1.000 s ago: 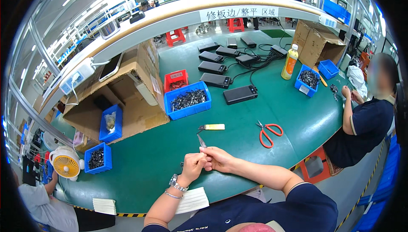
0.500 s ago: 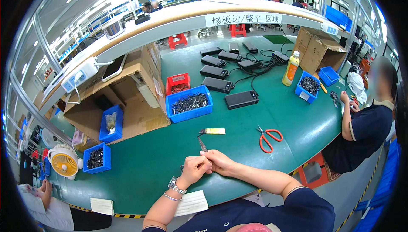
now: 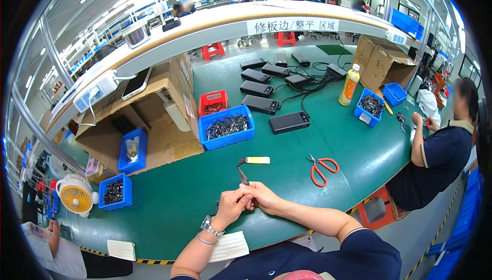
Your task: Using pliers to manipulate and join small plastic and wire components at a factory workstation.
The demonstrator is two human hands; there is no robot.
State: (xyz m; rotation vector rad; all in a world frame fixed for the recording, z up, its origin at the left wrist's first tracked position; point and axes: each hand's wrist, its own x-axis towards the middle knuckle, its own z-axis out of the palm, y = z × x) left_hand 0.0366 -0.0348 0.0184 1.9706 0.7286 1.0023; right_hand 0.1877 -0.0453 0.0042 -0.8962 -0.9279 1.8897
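My right hand (image 3: 265,198) is closed around dark-jawed pliers (image 3: 243,177), whose tips point away from me over the green table. Pressed against it, my left hand (image 3: 231,204) is also closed; what its fingers hold, if anything, is hidden between the two hands. Just beyond the plier tips lies a small piece with a pale yellow body (image 3: 257,160) and a dark end. Red-handled cutters (image 3: 324,170) rest to the right with their blades apart. A dark small part (image 3: 218,204) shows at the left of my left hand.
Blue bins of small dark parts (image 3: 226,135) (image 3: 114,192) (image 3: 370,115) stand around the table, with a red bin (image 3: 211,95). Black power banks (image 3: 289,122) and cables lie beyond. A bottle (image 3: 349,85), cardboard box (image 3: 177,144) and fan (image 3: 77,196) stand nearby. A co-worker (image 3: 446,141) sits right.
My hands stay pressed together, with a slight shift of the fingers around the pliers. The whole view has moved a little. At the right, the co-worker's head and hands have shifted.
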